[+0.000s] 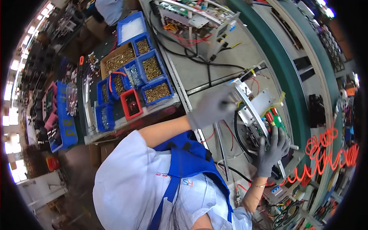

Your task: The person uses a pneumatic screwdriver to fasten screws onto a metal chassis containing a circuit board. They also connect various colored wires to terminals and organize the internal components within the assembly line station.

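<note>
My left hand (214,107), in a grey glove, is beside the upper end of a long silver metal bar (253,108). Its fingers are blurred, so I cannot tell what, if anything, they hold. Lower on the same bar, my right hand (273,150), gloved too, grips it with the thumb on one side and the fingers on the other. A green circuit board (280,122) with red parts shows just beyond those fingers. A white bracket (246,115) sits against the bar, and a black cable (238,132) curves down near it.
Blue bins of brass screws (157,92) and a red bin (131,104) stand on the left bench. Another open metal assembly (195,19) is at the far side. A green conveyor belt (285,57) runs along the right, near an orange coiled hose (329,163).
</note>
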The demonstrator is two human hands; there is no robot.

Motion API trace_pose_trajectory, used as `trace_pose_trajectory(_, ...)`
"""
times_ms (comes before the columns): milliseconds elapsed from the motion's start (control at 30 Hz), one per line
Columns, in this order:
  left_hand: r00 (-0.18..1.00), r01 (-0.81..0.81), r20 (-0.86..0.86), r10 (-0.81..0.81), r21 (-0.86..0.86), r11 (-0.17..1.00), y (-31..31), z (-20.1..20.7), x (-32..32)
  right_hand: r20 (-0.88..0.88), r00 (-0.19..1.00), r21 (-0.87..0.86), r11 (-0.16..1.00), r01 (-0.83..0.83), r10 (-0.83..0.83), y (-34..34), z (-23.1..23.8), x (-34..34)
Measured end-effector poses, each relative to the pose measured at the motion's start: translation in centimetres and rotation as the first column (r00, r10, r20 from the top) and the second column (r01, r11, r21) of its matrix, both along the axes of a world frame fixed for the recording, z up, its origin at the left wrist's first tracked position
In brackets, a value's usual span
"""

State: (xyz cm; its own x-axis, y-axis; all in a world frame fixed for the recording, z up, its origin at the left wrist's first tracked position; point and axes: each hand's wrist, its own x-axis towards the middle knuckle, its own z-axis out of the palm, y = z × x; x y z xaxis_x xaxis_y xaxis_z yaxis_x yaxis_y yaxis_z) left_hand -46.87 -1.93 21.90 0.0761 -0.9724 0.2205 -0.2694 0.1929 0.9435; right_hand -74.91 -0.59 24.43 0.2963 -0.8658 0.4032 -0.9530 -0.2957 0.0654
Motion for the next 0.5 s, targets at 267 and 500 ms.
trace_pose_trajectory(267, 0.54, -0.57, 0.815, 0.212, 0.168, 0.804, 0.1, -15.3, 27.0, 0.358, 0.933, 0.06, 0.997, -0.045, 0.021, -1.9, 0.5, 0.1)
trace_pose_trajectory(500, 0.393, -0.342, 0.798, -0.457, 0.588, 0.733, -6.5, -16.0, 30.6, 0.867, 0.498, -0.02, 0.998, 0.064, -0.014, -2.5, -0.6, -1.5)
